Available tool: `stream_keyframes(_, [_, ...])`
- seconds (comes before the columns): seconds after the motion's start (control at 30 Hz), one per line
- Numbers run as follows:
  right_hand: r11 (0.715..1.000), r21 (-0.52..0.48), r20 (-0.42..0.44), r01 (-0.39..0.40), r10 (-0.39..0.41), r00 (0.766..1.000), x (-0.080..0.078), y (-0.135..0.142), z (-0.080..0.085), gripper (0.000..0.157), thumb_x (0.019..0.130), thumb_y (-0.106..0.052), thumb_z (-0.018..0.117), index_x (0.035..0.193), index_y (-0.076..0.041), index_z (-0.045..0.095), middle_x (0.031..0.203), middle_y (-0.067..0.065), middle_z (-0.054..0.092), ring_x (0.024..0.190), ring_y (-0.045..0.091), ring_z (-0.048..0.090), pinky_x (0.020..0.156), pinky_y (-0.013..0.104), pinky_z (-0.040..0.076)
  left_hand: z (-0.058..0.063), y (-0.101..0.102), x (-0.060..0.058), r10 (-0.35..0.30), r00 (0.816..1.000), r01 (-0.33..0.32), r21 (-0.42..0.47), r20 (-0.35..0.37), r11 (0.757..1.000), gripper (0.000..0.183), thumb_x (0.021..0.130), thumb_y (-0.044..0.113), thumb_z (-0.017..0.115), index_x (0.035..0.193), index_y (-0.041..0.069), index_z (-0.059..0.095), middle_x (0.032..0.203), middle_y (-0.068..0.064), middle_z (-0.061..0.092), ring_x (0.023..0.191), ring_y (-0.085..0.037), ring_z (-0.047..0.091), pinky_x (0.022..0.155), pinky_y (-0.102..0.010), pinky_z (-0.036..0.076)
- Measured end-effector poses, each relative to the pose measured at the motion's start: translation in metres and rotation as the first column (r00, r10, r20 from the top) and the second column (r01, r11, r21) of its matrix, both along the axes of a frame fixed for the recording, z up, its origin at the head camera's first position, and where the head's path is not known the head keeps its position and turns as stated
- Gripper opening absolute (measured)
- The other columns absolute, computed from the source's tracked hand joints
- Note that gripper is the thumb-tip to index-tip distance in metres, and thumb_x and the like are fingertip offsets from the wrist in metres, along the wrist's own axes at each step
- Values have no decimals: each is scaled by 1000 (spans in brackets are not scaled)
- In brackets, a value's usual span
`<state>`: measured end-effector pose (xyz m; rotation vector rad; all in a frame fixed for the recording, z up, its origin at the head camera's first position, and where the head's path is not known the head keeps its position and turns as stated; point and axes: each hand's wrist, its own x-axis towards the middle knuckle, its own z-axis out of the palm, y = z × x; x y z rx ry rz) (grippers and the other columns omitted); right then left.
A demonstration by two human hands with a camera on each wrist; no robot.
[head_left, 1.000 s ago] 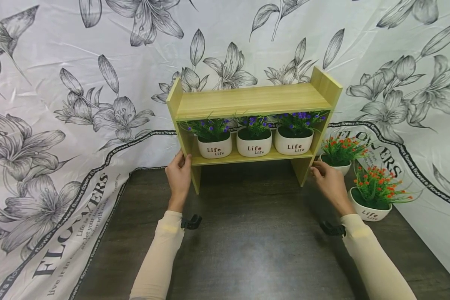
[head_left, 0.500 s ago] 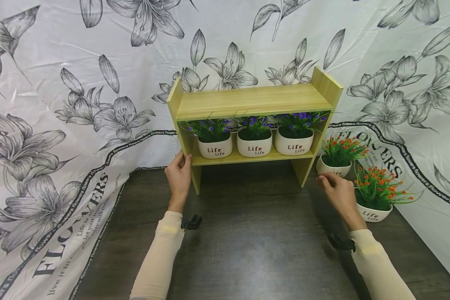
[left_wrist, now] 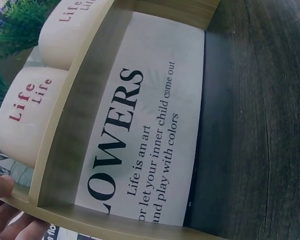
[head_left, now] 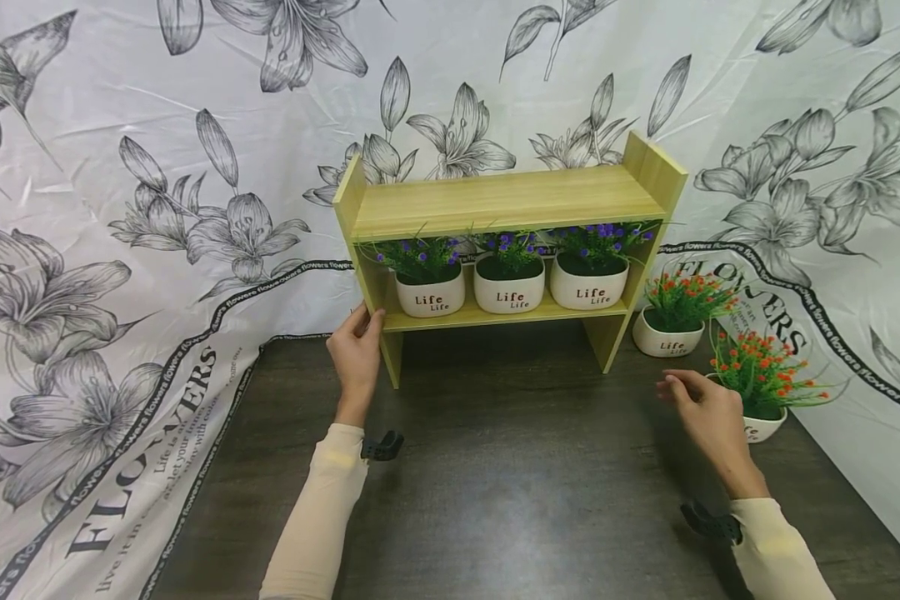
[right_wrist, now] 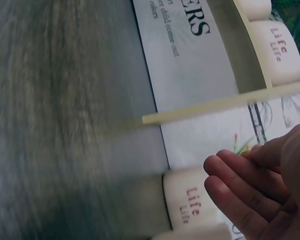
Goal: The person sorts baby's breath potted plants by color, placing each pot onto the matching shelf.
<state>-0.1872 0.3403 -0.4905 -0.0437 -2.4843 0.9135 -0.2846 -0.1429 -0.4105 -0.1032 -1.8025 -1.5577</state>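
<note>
A light wooden two-tier shelf (head_left: 506,202) stands at the back of the table in the head view. My left hand (head_left: 357,354) grips its left side panel, thumb in front and fingers behind, as the left wrist view shows. Three white pots with purple flowers, a left one (head_left: 430,297), a middle one (head_left: 508,293) and a right one (head_left: 588,289), line the lower board. My right hand (head_left: 708,417) hovers right of the shelf, holding nothing, fingers loosely bent. It partly covers a white pot with orange-red flowers (head_left: 767,429); a similar pot (head_left: 669,340) stands behind.
A dark wood-grain table (head_left: 495,492) lies under everything. White cloth with printed flowers (head_left: 217,200) hangs behind and along both sides. Both orange-red plants stand between the shelf and the right-hand cloth.
My right hand has left the shelf's right side panel and moved right and toward me, in front of the orange-red plants. My left hand and the shelf stay practically in place.
</note>
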Motion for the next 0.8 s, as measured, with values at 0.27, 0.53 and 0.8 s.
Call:
stream_keyframes(0.27, [999,5,14,52,-52,999,14,20,-4,28,110,-17,59,125,0,76,100,21,81,72,-31,53,56,6,46,1,-1,0,-8,1000,7,16,29,1000,33,95,-10,73,128,-11,72,123,-35,70,115,-48,72,85,-13,57])
stream_keyframes(0.53, [994,32,-24,108,-108,994,28,38,-7,24,108,-18,64,117,-2,79,96,20,81,71,-35,47,58,4,43,0,1,0,10,1000,-10,8,10,1000,33,93,-14,72,126,-12,72,120,-36,70,112,-48,73,87,-26,59])
stream_keyframes(0.8, [989,46,27,141,-143,989,43,63,-12,21,105,-21,66,111,-8,81,82,-45,60,68,-34,49,58,9,42,-2,1,1,13,1000,-13,6,8,1000,33,94,-13,72,126,-13,72,120,-36,70,112,-49,73,83,-10,56])
